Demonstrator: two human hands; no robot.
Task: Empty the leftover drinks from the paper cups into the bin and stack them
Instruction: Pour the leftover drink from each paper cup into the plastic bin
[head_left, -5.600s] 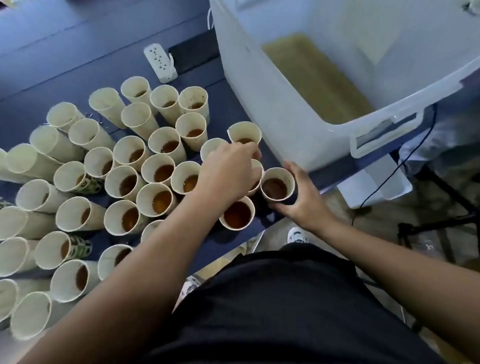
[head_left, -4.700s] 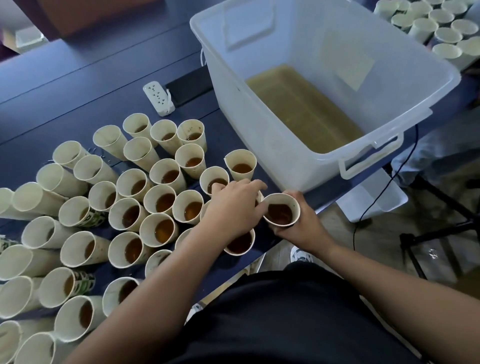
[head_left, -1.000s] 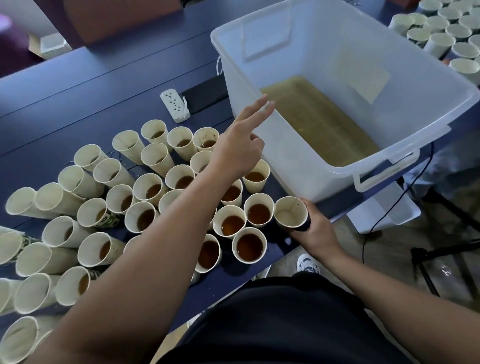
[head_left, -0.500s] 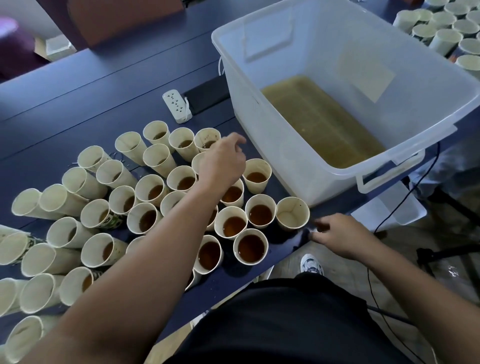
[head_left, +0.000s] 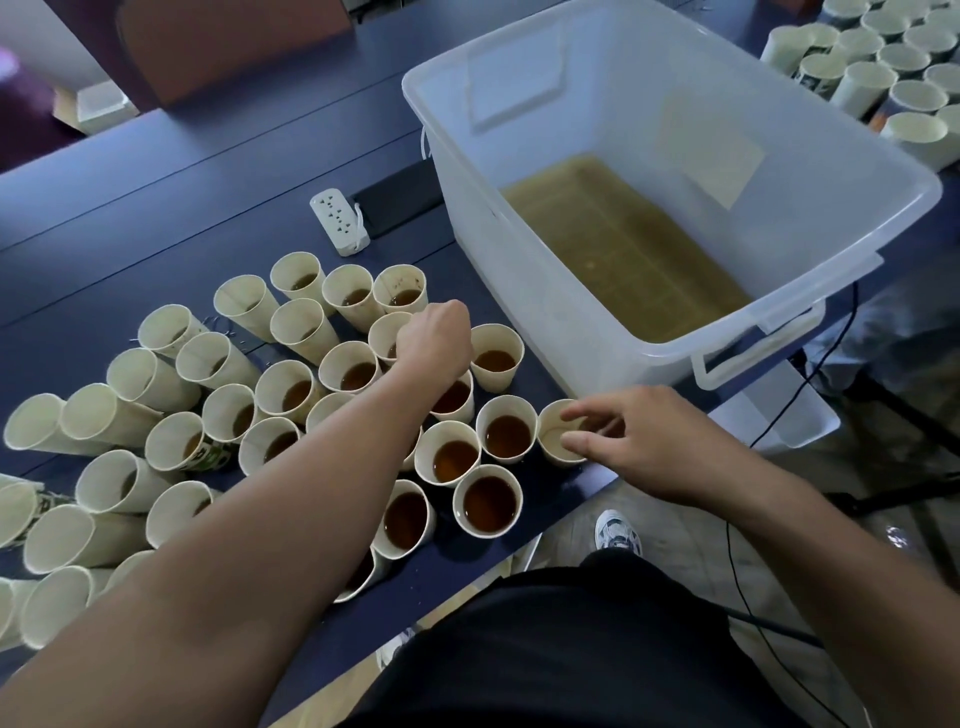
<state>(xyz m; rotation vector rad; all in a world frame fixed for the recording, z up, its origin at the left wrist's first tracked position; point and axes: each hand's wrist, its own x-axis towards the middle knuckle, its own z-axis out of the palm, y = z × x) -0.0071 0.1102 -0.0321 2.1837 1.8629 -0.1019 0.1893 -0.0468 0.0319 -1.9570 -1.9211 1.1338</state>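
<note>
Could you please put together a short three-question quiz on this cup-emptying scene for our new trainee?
1. True or false: the clear plastic bin already holds brown liquid.
2. The cup under the right hand, the empty cup, stands: A) at the table's near edge, beside the bin; B) inside the bin; C) beside the power strip.
3. Fill in: the left hand reaches down among the ____ cups.

Key: 1 true; 2 A; 3 full (they hold brown drink).
</note>
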